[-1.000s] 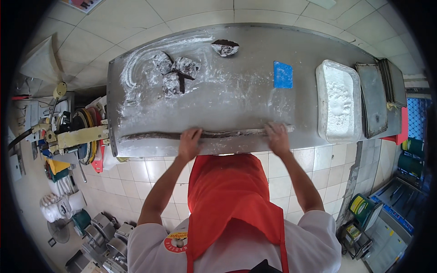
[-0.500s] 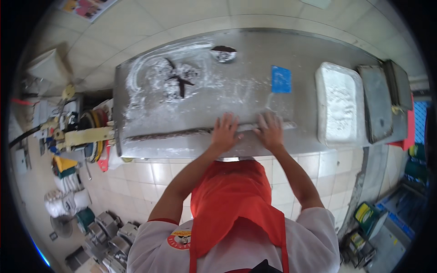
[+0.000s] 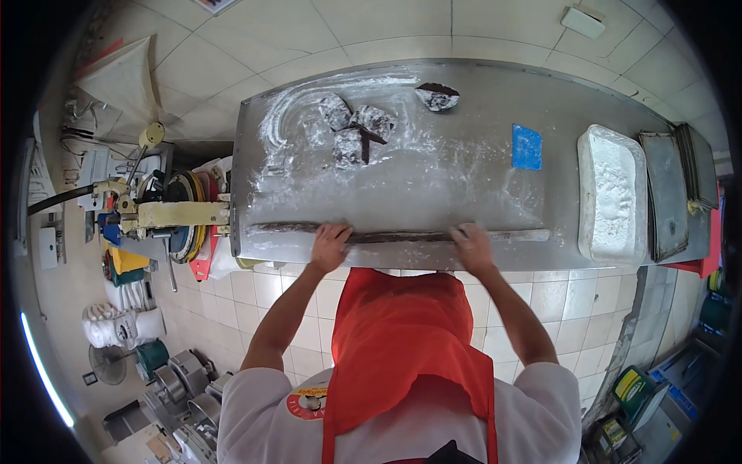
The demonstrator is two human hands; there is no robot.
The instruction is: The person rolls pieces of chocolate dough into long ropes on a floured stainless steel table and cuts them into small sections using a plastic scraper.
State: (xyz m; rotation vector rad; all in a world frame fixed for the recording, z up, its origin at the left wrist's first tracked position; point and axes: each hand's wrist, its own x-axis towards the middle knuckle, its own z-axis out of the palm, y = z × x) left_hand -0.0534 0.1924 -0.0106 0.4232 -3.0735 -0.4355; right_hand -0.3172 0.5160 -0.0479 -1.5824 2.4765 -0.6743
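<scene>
A long rope of dark brown dough [image 3: 402, 237], dusted with flour, lies left to right along the near side of the metal table. My left hand [image 3: 331, 247] has its fingers bent over the rope left of its middle. Farther right, my right hand [image 3: 473, 249] is curled on the same rope, slightly blurred. Both rope ends stretch out past my hands, and the right end looks paler. Beyond the rope, three floured dark dough pieces [image 3: 352, 147] lie bunched together. Another dough piece [image 3: 438, 97] sits apart near the far edge.
White flour streaks the metal table [image 3: 433, 185]. A blue flat scraper [image 3: 527, 147] lies right of centre. To its right stands a white tub of flour [image 3: 614, 255], with dark metal trays [image 3: 663, 197] beside it. A cream-coloured machine arm [image 3: 182, 215] meets the table's left edge.
My hands have moved apart and gone from lying flat with fingers spread to curled over the rope. The rope lies straighter and nearer the front edge. The whole view has shifted.
</scene>
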